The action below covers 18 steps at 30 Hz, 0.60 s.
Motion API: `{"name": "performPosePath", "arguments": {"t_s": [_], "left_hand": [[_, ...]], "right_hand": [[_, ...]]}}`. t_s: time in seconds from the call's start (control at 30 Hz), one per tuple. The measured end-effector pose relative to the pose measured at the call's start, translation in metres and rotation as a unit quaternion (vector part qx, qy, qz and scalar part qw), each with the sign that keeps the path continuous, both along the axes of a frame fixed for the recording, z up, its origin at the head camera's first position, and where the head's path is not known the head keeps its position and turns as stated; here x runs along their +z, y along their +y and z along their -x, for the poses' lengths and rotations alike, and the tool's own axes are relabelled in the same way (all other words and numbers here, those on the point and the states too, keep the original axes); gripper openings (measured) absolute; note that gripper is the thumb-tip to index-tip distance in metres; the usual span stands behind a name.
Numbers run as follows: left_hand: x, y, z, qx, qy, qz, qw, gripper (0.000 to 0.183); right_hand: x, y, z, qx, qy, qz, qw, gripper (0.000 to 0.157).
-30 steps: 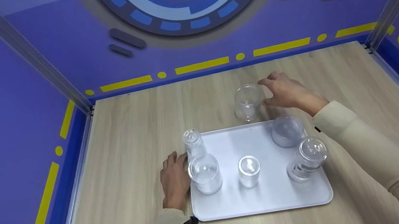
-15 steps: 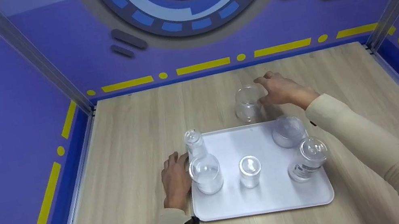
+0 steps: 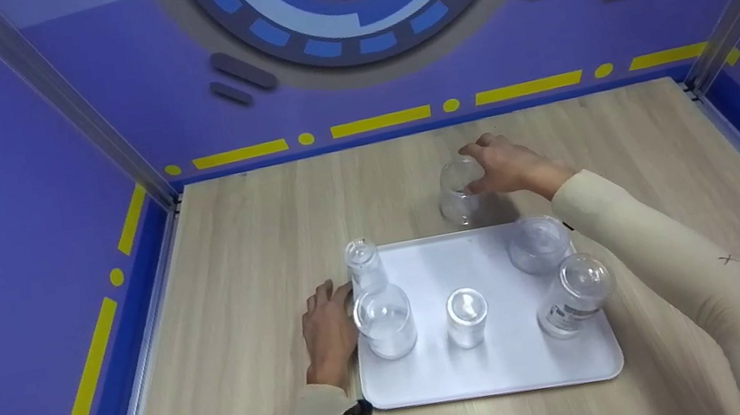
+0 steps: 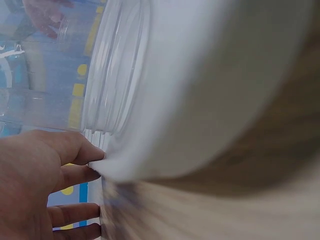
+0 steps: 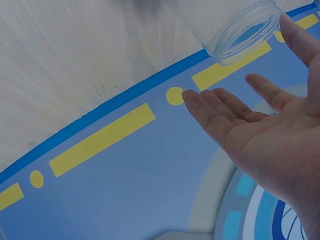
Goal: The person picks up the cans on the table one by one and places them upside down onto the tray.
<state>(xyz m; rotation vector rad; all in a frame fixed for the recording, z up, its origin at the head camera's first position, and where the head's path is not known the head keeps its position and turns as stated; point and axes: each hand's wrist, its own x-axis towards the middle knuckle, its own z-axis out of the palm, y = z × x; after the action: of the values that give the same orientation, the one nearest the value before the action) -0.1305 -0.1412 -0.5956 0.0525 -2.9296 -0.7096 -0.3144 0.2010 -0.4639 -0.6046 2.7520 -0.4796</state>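
Observation:
In the head view a clear, open-topped jar (image 3: 458,201) stands on the table just behind the white tray (image 3: 439,382). My right hand (image 3: 509,166) reaches round its right side with thumb and fingers spread. The right wrist view shows the thumb close to the rim of that jar (image 5: 245,34), while the other fingers are extended and apart from it. At the tray's left edge is my left hand (image 3: 328,330). Its thumb and forefinger pinch the tray's rim in the left wrist view, beside a clear container with a ridged rim (image 4: 117,65).
On the tray stand a small clear cup (image 3: 467,319), a wide clear cup (image 3: 388,330), a narrow one (image 3: 364,263) behind it, a round clear bowl (image 3: 539,245) and a labelled clear container (image 3: 573,301). Blue-purple panels (image 3: 366,101) border the table.
My right hand has moved left, from beside the jar to round its right side. The left hand stays at the tray's edge.

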Motion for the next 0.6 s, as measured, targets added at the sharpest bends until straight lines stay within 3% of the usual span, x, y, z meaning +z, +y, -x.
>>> {"name": "performPosePath", "arguments": {"t_s": [0.6], "left_hand": [[0.000,0.002,0.002,0.005,-0.003,0.005,1.0000,0.038]], "right_hand": [[-0.005,-0.014,0.000,0.002,-0.023,0.000,1.000,0.078]]}}
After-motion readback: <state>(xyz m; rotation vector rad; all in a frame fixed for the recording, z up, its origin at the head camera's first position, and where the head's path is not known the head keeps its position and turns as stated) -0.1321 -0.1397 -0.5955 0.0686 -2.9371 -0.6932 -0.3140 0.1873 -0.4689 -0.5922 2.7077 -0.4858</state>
